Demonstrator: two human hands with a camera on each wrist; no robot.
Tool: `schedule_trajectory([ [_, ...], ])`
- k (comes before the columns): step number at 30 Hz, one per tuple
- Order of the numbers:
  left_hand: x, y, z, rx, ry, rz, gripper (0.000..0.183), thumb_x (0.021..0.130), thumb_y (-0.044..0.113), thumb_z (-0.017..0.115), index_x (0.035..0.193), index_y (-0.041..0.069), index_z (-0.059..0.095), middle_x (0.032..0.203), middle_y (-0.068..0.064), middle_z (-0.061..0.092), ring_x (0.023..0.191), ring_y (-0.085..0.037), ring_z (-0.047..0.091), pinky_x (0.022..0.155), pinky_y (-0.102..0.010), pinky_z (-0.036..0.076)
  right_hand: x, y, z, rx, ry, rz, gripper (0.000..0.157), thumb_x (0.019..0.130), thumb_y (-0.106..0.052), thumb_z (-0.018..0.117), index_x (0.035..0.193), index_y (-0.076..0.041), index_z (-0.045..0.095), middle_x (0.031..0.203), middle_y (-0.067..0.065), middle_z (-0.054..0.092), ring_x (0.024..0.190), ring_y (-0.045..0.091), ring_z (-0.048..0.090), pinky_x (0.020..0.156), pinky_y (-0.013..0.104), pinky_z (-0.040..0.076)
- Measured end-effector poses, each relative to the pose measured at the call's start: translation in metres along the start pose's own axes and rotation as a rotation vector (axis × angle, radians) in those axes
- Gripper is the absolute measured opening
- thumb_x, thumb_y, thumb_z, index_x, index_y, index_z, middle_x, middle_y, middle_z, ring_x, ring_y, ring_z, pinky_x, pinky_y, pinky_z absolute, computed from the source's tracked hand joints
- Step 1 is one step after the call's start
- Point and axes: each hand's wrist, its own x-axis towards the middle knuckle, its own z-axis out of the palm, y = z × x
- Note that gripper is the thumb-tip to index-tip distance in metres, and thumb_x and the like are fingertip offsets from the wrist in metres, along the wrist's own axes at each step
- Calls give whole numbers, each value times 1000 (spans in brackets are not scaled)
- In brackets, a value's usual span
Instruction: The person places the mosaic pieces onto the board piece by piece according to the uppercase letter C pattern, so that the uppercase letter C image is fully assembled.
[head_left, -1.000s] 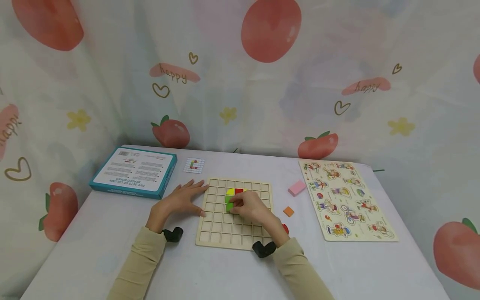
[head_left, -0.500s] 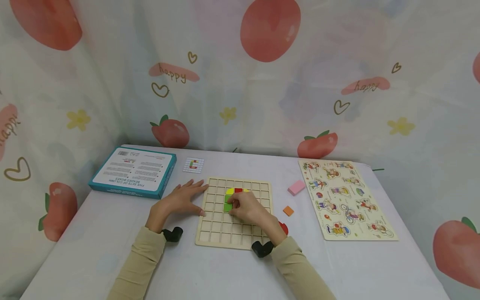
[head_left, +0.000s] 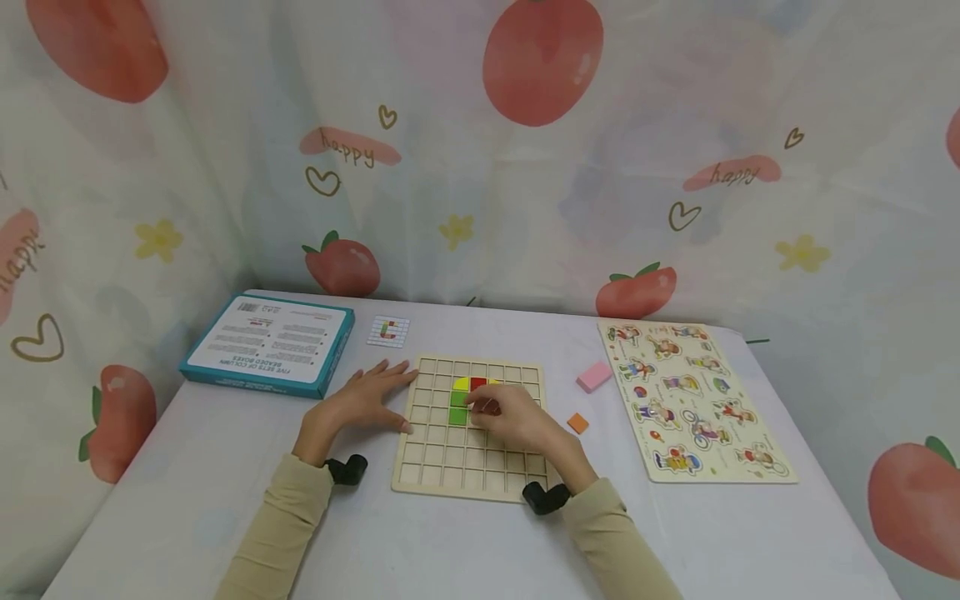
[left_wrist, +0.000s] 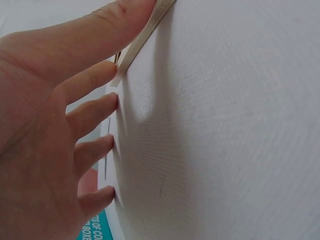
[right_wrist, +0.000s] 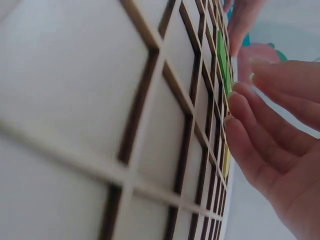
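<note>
A wooden grid board lies on the table with coloured tiles in some of its cells. Two green tiles sit one below the other, beneath a yellow rounded tile. Beside that one is a red tile, and another yellow tile is partly covered by my right hand. That hand hovers just right of the green tiles, its fingers relaxed and holding nothing in the right wrist view. My left hand is spread at the board's left side, with its thumb against the wooden edge.
A small pattern card lies behind the board, and a teal-edged box at the back left. To the right are a pink block, an orange square tile and a picture puzzle board.
My right hand has let go of the lower green tile and shifted slightly right, uncovering both green tiles. A red piece by the right wrist is now hidden. My left hand stays put.
</note>
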Motion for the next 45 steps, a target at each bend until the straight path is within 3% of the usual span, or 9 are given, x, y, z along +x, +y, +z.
schedule_trajectory([
  [8,-2,3,4,-15,-11,12,94,81,37,87,160,18,40,171,-10,25,160,-40,8,127,-65,2,-23,15,-17,21,49,-24,23,95,-9,71,117,-6,74,100,1,74,83,11,62,74,24,53],
  [20,-1,-1,2,3,17,20,93,81,37,87,159,17,41,170,-10,26,159,-41,10,126,-66,4,-53,39,-39,-6,97,84,21,94,-10,73,114,-8,75,96,-1,71,78,12,58,67,22,50],
  [37,0,0,2,17,14,-1,96,80,40,87,160,19,39,171,-9,25,160,-39,10,126,-66,3,-83,63,-47,-24,55,152,18,91,-12,77,108,-8,73,88,-4,65,80,14,53,65,22,46],
  [45,1,-1,2,18,13,4,95,80,40,87,160,19,39,171,-9,25,160,-39,10,126,-67,3,-87,67,-48,-35,24,135,28,84,-19,85,107,-8,73,86,-1,61,73,11,48,61,23,41],
])
